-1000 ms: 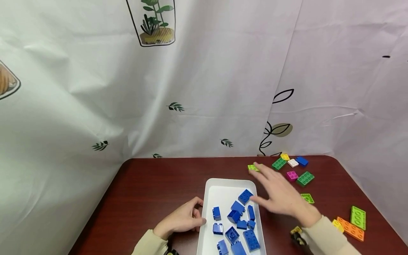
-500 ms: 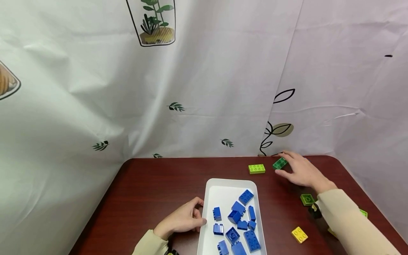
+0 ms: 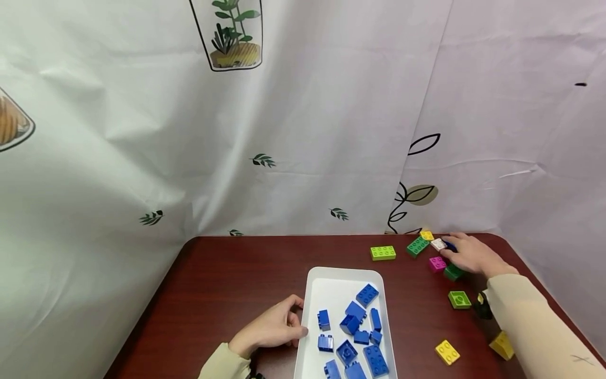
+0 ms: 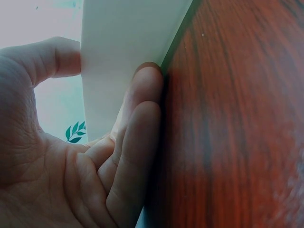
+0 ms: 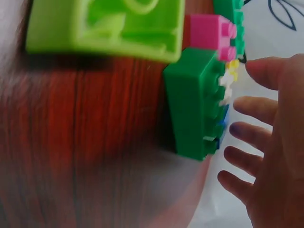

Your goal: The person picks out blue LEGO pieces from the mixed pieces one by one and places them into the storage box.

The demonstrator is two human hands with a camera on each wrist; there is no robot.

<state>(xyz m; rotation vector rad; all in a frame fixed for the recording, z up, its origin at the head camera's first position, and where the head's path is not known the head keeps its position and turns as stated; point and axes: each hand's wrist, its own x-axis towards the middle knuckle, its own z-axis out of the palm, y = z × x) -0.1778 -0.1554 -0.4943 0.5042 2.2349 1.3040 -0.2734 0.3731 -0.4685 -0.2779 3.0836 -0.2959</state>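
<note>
At the left side of a white tray (image 3: 343, 272), my left hand (image 3: 271, 327) holds the wall. In the left wrist view its thumb is at the tray's rim and curled fingers (image 4: 137, 128) lie against the outer wall. Several blue bricks (image 3: 376, 360) lie loose in the tray. My right hand (image 3: 475, 256) is at the far right of the table, fingers spread over a blue brick (image 3: 450, 246) that it partly hides. Close by are a white brick (image 3: 438, 244), a magenta brick (image 3: 437, 264) and a dark green brick (image 5: 192, 104).
Further bricks lie on the dark red table (image 3: 236, 273): a lime one (image 3: 383, 253) behind the tray, a green one (image 3: 418, 246), an upturned lime one (image 3: 459, 300) and yellow ones (image 3: 447, 352) nearer. A printed white curtain (image 3: 293, 131) hangs at the table's far edge.
My right hand has moved from over the tray's right side, past the green brick, to the blue brick at the far right. My left hand and the tray have stayed in place.
</note>
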